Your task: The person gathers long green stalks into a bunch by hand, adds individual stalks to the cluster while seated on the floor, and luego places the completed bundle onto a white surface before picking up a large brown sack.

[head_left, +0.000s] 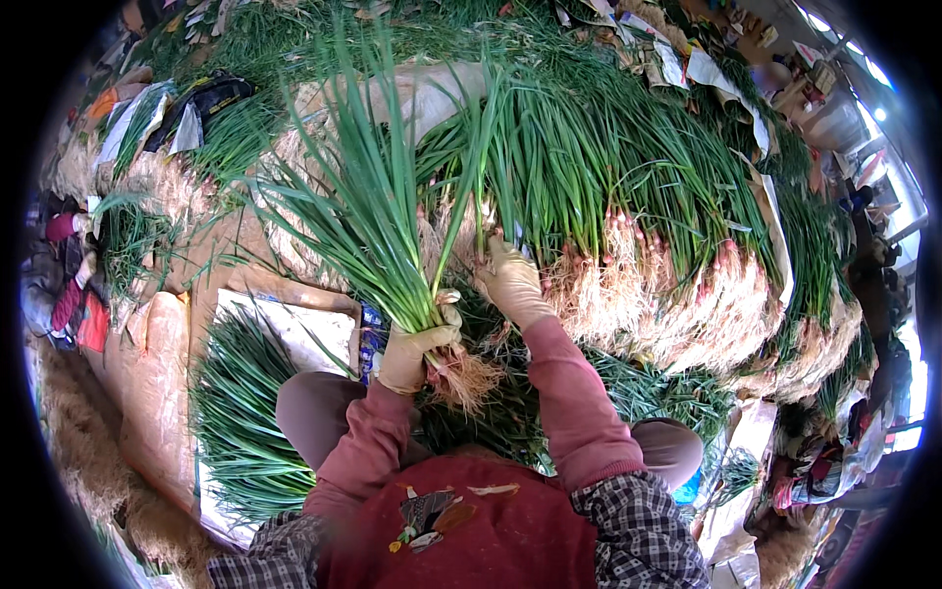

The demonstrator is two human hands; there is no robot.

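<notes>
1. Head view shows your left hand (420, 346), gloved, with its fingers (446, 316) wrapped tight around a bunch (378, 211) of green onions, gripped just above the roots.
2. That bunch stands nearly upright from your fist: the green leaves fan up and away past your fingertips, and the pale root tuft (463, 378) hangs below the heel of the hand, toward your lap.
3. Your right hand (510, 280), also gloved, reaches into the big heap (628, 196) of green onions just beyond your left thumb. Its fingers curl into the stalks near the root end, but the leaves hide the tips, so you cannot tell whether they have closed on anything.
4. The heap's roots (687, 304) lie to the right of your right-hand fingers, in a pale, reddish band.
5. To the left of your left-hand fingers, well apart, a flat pile (240, 412) of trimmed greens lies on a white sheet (314, 334).
6. Both pink sleeves (574, 398) run back from your hands to a red apron (461, 530).
</notes>
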